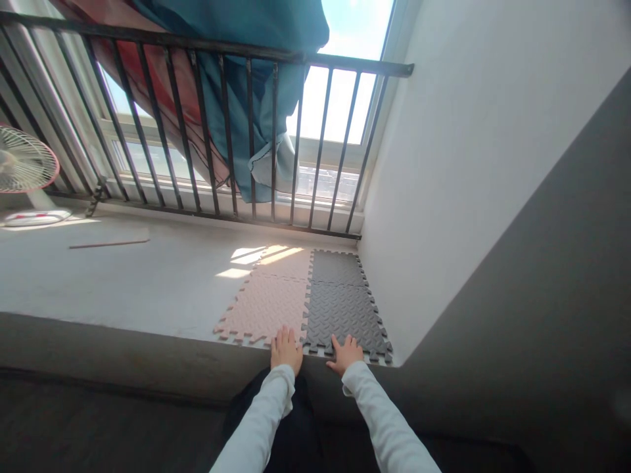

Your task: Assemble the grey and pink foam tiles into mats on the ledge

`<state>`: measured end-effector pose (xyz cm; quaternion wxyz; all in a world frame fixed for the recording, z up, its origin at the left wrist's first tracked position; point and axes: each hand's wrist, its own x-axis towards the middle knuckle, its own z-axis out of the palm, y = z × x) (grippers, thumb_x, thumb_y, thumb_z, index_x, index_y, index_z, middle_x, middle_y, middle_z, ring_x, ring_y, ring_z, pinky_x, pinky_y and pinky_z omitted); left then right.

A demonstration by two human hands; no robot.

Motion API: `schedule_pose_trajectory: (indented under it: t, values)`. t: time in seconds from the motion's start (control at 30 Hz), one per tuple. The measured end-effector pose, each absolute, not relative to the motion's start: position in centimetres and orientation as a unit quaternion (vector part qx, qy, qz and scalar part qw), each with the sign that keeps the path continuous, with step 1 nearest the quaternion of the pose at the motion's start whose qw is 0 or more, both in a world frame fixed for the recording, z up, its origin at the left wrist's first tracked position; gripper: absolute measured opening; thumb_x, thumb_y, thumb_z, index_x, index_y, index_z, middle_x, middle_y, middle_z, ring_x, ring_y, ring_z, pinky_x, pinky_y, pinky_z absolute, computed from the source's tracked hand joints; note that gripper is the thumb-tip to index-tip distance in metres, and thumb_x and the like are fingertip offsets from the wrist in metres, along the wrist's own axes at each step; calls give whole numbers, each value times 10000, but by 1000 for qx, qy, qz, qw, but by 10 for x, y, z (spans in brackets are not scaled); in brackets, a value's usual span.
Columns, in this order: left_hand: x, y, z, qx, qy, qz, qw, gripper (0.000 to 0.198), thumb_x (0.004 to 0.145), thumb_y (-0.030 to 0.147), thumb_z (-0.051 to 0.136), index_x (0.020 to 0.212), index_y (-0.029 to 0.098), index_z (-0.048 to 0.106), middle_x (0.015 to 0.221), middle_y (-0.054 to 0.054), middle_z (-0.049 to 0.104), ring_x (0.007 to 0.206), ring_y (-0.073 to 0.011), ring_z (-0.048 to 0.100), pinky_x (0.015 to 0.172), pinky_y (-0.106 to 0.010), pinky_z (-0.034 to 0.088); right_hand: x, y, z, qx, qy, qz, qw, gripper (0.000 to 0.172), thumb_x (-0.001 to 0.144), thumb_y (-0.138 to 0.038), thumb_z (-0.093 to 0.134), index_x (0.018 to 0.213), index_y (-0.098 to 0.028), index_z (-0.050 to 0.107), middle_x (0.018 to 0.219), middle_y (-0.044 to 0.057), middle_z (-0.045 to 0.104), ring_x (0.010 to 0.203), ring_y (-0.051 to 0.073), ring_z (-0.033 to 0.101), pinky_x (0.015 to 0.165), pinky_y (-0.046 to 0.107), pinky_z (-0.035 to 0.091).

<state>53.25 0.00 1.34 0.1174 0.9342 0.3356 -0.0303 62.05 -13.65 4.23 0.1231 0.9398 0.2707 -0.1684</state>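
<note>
Hands flat-fingered, gripping nothing, at front edge of ledge [148, 282]: left hand [286, 348] on pink foam tiles [271, 302], right hand [347, 355] on dark gray foam tiles [342, 312], pairs side by side at ledge's right end. Farther back, thin stick [109, 244] toward left; fan [29, 161], back left corner; black railing [221, 47] along back edge; curtains [246, 23] behind.

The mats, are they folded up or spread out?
Spread out: the pink mats and gray mats lie flat on the ledge, side by side.
</note>
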Motion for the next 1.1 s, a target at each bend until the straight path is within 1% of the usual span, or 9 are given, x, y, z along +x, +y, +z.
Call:
schedule_pose_trajectory:
  t: [0.07,0.17,0.4,0.57,0.67,0.8,0.93,1.03,1.1]
  values:
    - [532,0,14,931,347,-26,112,532,824,309,311,1323,125,340,1429,-99,234,1305,-244,215,1073,-432,181,621,-136,42,939,271,-170,126,829,676,-573,557,1365,-291,192,1381,211,265,1236,362,284,902,472,281]
    - [530,0,15,935,337,-33,107,510,825,309,312,1297,132,389,1403,-112,297,1292,-249,245,1072,-449,168,621,-135,44,938,271,-172,130,827,674,-567,564,1363,-288,203,1376,213,272,1230,363,294,898,474,288]
    - [528,0,17,941,322,-52,93,553,771,276,409,1307,148,369,1412,-113,281,1299,-255,226,1072,-467,150,622,-133,50,936,275,-175,133,831,657,-543,593,1357,-280,231,1349,221,314,1191,363,349,874,476,317]
    - [528,1,14,944,314,-46,92,509,781,208,376,1288,171,402,1395,-114,316,1289,-252,252,1068,-456,162,624,-132,49,934,278,-181,134,841,647,-517,614,1357,-274,234,1331,228,330,1181,359,365,867,465,331]
    - [527,1,14,944,312,-49,92,515,778,147,338,1287,188,405,1393,-107,323,1283,-243,268,1063,-451,173,624,-132,48,933,279,-179,137,849,637,-505,628,1355,-278,237,1324,227,337,1178,357,372,859,453,341]
    - [526,0,16,943,313,-46,101,516,775,116,325,1270,220,428,1393,-92,327,1279,-236,274,1054,-445,182,625,-132,48,933,280,-178,139,851,632,-490,635,1354,-281,237,1330,226,328,1182,357,369,859,453,344]
    - [527,-2,19,935,333,-26,120,454,784,128,346,1200,227,497,1354,-86,379,1245,-223,311,1034,-399,212,624,-132,49,934,280,-176,138,850,626,-469,644,1352,-279,244,1333,222,328,1179,359,372,859,460,345]
    - [529,-4,22,924,360,-15,126,366,781,150,382,1089,230,563,1266,-86,444,1163,-224,381,962,-359,287,623,-132,49,934,281,-175,138,856,623,-459,650,1353,-285,239,1339,219,324,1182,360,368,858,467,346]
    - [529,-4,25,919,372,-19,127,333,785,152,382,1048,225,574,1199,-90,476,1110,-227,409,907,-344,320,623,-133,49,934,281,-174,138,860,623,-452,650,1356,-285,231,1342,218,320,1181,360,369,855,473,347]
